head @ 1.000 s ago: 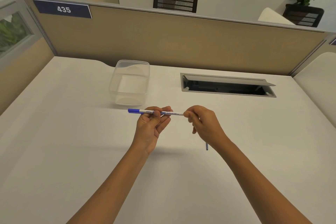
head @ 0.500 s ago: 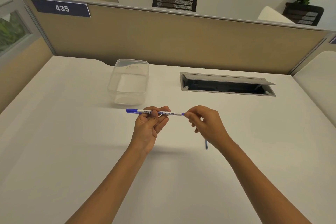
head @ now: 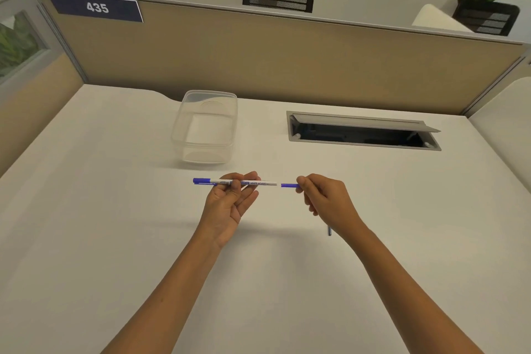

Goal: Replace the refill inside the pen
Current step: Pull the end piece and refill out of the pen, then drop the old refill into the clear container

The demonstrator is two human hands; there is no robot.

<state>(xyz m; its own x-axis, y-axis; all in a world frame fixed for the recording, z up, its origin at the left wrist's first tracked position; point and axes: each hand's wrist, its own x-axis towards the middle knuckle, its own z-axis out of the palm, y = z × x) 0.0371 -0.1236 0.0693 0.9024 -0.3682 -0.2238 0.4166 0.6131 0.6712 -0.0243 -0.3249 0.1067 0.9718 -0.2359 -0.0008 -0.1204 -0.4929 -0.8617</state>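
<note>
My left hand point(head: 230, 201) holds a white whiteboard pen point(head: 244, 182) level above the desk, its blue cap pointing left. The pen's right end is open. A short gap to the right, my right hand point(head: 324, 198) pinches a small blue piece point(head: 289, 185) between thumb and fingertips; it is in line with the pen and apart from it. A thin blue stick point(head: 329, 230) lies on the desk beneath my right wrist, mostly hidden by the forearm.
A clear plastic container point(head: 205, 126) stands on the white desk point(head: 115, 224) beyond my left hand. An open cable hatch point(head: 362, 131) is sunk in the desk at the back right. A tan partition wall point(head: 287, 57) closes the far edge.
My right hand has drawn away to the right, pulling the blue piece out of the pen's end. A gap now shows between them. The left hand stays put.
</note>
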